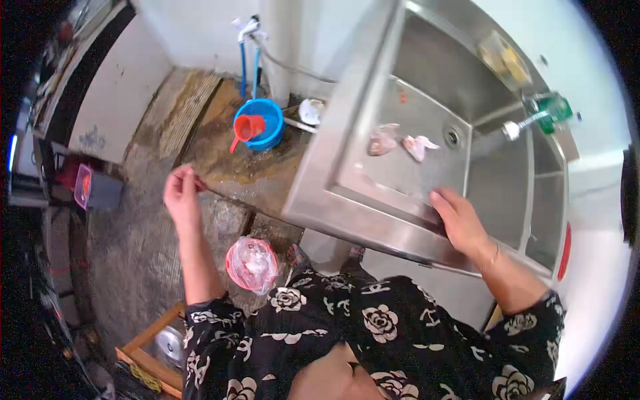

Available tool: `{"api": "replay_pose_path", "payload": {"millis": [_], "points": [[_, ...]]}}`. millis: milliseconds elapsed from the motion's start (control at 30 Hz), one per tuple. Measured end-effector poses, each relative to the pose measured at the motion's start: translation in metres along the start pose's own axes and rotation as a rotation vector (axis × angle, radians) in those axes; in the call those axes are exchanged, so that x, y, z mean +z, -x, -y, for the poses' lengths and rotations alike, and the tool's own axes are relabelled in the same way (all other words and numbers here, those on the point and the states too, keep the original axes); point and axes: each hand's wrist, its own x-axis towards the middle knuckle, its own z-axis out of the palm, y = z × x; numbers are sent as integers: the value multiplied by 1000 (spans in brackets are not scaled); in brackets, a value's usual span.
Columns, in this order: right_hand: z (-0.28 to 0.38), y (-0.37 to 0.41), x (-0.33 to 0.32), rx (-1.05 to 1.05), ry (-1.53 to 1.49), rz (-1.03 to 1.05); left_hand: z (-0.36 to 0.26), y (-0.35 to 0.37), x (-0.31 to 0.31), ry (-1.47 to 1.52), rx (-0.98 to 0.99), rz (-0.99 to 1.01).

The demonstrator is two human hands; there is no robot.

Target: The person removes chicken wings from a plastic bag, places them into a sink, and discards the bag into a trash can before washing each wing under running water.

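My left hand is held out over the floor at the left, away from the sink, with its fingers curled in; I cannot tell whether something small is in them. My right hand reaches over the front rim of the steel sink, its fingers stretched out and slightly blurred. Inside the basin lie two pale pinkish pieces that look like raw meat, a larger one and a smaller one near the drain. Small red bits rest farther back.
Below my left hand stands a red bucket lined with a plastic bag. A blue bucket with a red dipper sits under the wall tap. The sink faucet is at the right; a wooden frame lies lower left.
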Motion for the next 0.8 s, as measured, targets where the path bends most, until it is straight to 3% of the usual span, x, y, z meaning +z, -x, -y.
{"api": "replay_pose_path", "payload": {"millis": [133, 233, 333, 433, 633, 800], "points": [[-48, -36, -22, 255, -512, 446, -131, 33, 81, 23, 267, 152], [-77, -44, -52, 293, -490, 572, -196, 71, 118, -52, 570, 223], [-124, -52, -79, 205, -225, 461, -252, 101, 136, -99, 1080, 546], [-162, -59, -107, 218, -73, 375, -286, 137, 158, 43, 1395, 584], [-217, -92, -123, 55, 334, 309, -347, 198, 188, -306, 1430, 900], [-228, -118, -106, -117, 482, 296, -340, 238, 239, -117, 1350, 737]]}}
